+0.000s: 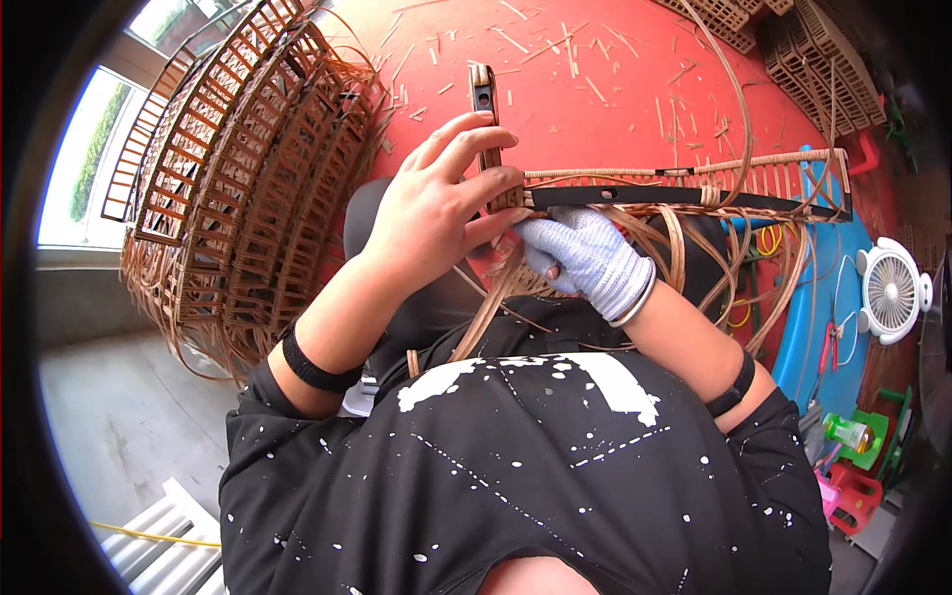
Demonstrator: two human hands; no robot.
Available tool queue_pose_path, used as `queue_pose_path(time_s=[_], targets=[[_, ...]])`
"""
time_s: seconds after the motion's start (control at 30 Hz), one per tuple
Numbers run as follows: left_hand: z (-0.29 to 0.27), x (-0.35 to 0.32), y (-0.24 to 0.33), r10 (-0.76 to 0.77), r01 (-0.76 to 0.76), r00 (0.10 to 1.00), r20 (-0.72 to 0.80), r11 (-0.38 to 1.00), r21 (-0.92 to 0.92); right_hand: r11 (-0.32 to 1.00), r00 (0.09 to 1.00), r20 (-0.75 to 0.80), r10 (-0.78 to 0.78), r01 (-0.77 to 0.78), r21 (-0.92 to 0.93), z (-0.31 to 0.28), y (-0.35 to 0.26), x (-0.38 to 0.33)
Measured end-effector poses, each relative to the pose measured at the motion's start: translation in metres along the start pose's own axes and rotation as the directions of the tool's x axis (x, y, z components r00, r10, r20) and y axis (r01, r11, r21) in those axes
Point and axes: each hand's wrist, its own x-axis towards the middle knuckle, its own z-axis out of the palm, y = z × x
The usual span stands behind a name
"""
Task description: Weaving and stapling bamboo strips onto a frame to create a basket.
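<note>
A dark-edged woven rattan frame (645, 195) lies across in front of me, its black bar running to the right and a shorter end pointing away from me. My bare left hand (436, 193) is closed around the corner, fingers over the short end and thumb near the bar. In a pale grey knit glove, my right hand (590, 258) is closed just below that corner, fingertips close to my left thumb. What its fingers grip is hidden. Loose brown rattan strands (491, 312) hang below the corner toward my lap, and more (679, 253) trail beneath the bar.
Stacked woven frames (248, 178) stand at the left by a window. Rattan offcuts (570, 50) litter the red floor. Further woven pieces (818, 69) are at the far right. A blue surface (823, 317), white fan (891, 293) and bottle (848, 432) are on the right.
</note>
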Motion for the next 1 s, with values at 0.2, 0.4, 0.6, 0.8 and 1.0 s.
queue_pose_path(time_s=[0.2,0.4,0.6,0.8,1.0], targets=[[0.01,0.0,-0.009,0.051,-0.051,0.999,0.009,0.998,0.041,0.844,0.93,0.284,-0.234,0.34,-0.415,-0.022,0.016,0.0],[0.022,0.001,-0.014,0.051,-0.052,0.996,-0.075,0.999,-0.014,0.638,0.862,0.207,-0.463,0.486,-0.597,-0.009,0.021,-0.005],[0.024,0.0,-0.019,0.057,-0.057,0.998,0.007,0.998,-0.001,0.748,0.99,-0.021,0.136,-0.117,-0.653,-0.008,0.0,-0.003],[0.027,0.015,-0.033,0.04,-0.038,0.999,-0.03,0.998,0.045,0.99,0.889,0.458,0.031,0.036,-0.136,-0.016,-0.01,-0.042],[0.021,-0.002,-0.018,0.045,-0.047,0.999,-0.027,0.995,-0.087,0.975,0.943,0.269,0.197,-0.161,-0.15,0.012,-0.061,-0.068]])
